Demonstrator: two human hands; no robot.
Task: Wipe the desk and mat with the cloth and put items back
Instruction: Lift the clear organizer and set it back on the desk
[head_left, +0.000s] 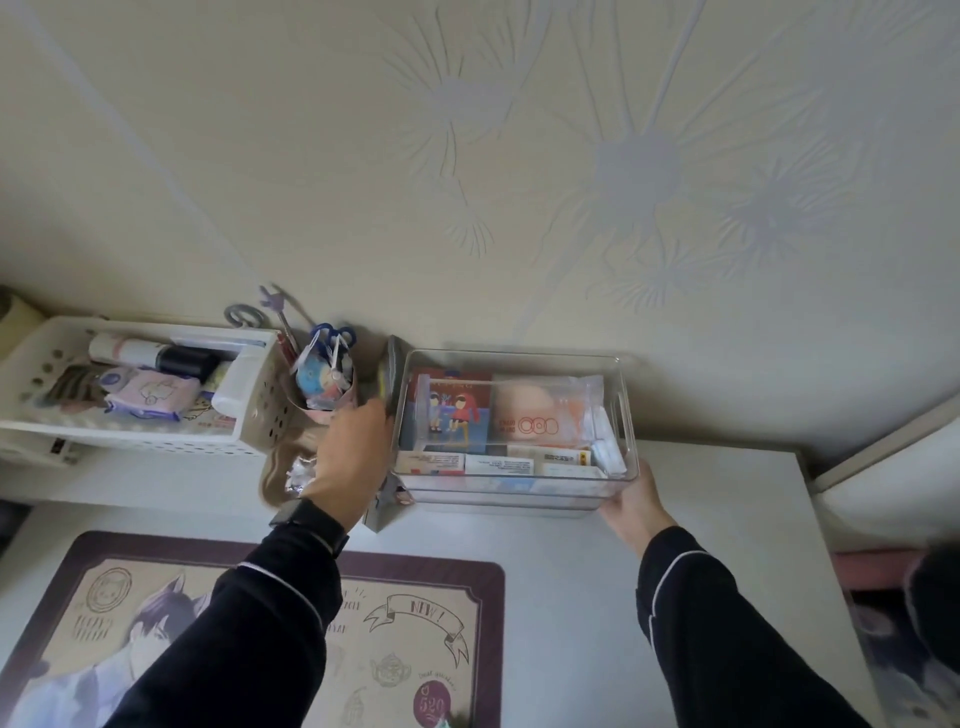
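Note:
A clear plastic bin (626, 410) full of small boxes and packets stands at the back of the white desk (675, 525), against the wall. My right hand (631, 501) grips its front right corner. My left hand (356, 452) is at the bin's left side, fingers closed around a flat grey-and-yellow object (390, 371) standing upright between the bin and a small cup. The illustrated desk mat (395, 623) with a dark purple border lies near me at the front left. No cloth is visible.
A white perforated basket (254, 415) with toiletries sits at the back left. A small pink cup (327, 387) holds scissors and trinkets beside it. Crumpled foil (301, 473) and a grey packet (384, 506) lie behind my left wrist. The desk's right edge meets a bed.

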